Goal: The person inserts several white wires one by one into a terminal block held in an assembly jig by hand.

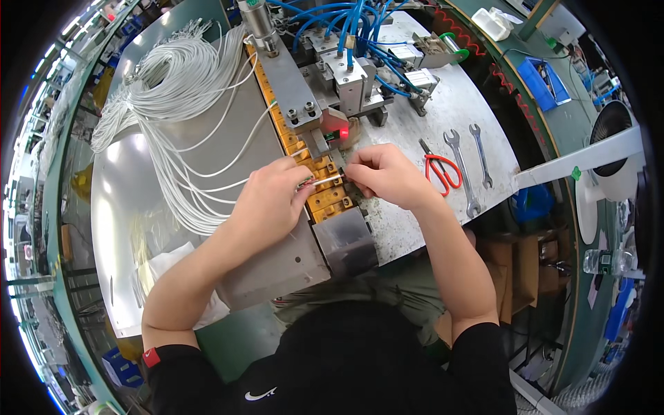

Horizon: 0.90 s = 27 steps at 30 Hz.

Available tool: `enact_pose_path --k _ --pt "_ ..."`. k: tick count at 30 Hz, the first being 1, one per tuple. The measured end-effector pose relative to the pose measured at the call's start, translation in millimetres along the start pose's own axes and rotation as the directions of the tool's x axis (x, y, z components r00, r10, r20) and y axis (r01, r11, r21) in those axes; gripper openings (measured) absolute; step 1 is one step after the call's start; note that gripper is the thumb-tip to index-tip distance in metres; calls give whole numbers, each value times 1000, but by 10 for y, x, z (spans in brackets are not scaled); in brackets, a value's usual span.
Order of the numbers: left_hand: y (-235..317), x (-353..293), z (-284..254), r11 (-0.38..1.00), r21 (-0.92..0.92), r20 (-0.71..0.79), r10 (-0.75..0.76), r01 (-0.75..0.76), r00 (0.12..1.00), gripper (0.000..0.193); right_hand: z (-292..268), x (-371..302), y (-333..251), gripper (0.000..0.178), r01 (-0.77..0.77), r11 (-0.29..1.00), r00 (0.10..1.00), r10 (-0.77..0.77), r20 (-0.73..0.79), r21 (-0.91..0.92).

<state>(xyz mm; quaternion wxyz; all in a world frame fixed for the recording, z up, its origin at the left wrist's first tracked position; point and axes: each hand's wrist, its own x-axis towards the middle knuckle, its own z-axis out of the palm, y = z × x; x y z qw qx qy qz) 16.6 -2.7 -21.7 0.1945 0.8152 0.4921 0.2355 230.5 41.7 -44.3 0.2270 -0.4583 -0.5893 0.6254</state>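
My left hand (270,199) is closed over the row of yellow fixture blocks (330,202), pinching a short stretch of white cable (328,180). Small coloured wire ends show at its fingertips. The cable lies across the blocks, its far end reaching toward my right hand (389,177). That hand is closed too, thumb and fingers pressed together beside the blocks' right edge. What sits between its fingertips is too small and hidden to make out. A large bundle of white cables (176,83) spreads over the metal tray on the left, with several strands running toward the blocks.
Just beyond my hands stands a press machine (290,90) with blue air hoses (356,24). Red-handled scissors (443,173) and two wrenches (461,169) (481,155) lie on the right plate. A dark metal block (344,242) ends the fixture row near me. A blue bin (543,83) stands far right.
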Motion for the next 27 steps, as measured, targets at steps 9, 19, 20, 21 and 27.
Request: enact_pose_path --k 9,19,20,21,27 --pt "25 31 -4 996 86 20 30 -31 999 8 -50 178 190 15 5 992 997 -15 77 123" --pt "194 -91 -127 984 147 112 83 -99 990 12 -115 64 85 17 30 963 998 -12 -69 267" --pt "225 -120 -181 991 87 132 88 -100 987 12 -85 -5 6 17 62 967 996 -44 -77 248" --pt "256 -146 -249 991 93 124 80 -92 989 12 -46 -62 -69 18 94 969 994 -77 -83 228" --pt "481 -313 -407 883 -114 596 427 -455 680 15 623 -128 -468 30 14 977 887 -111 448 214"
